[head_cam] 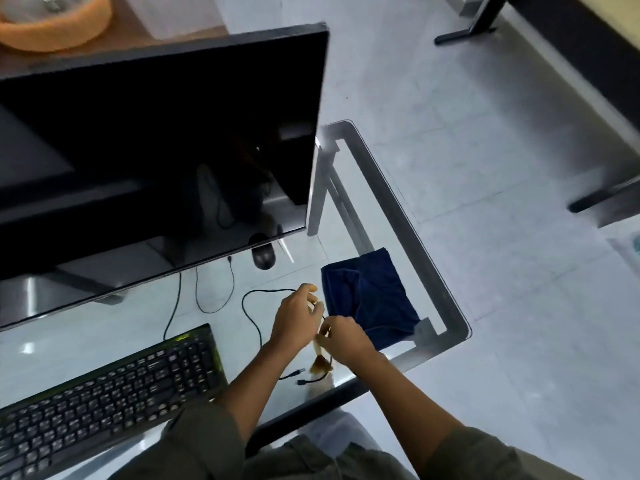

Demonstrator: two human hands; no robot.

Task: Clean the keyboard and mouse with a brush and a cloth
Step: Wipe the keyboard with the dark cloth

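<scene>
Left hand (298,315): curled shut, back of the hand up, over the glass table (446,308); something pale shows between its fingers, and what it holds I cannot tell for sure.
Right hand (344,336): fingers pinched shut on the handle of the brush (320,363), touching the left hand.
Brush: hangs down from the right hand, brown bristles fanned out at the bottom, near the table's front edge.
Cloth (369,299): dark blue, crumpled, lying flat on the table just right of the hands, by the right front corner.
Keyboard (107,393): black, at the front left of the table, well left of the hands.
Mouse (264,255): dark, on the table under the lower right corner of the monitor (156,143), apart from both hands.
Cable (254,318): black, loops from the left hand across the glass, loose plug ends lying below the brush.
</scene>
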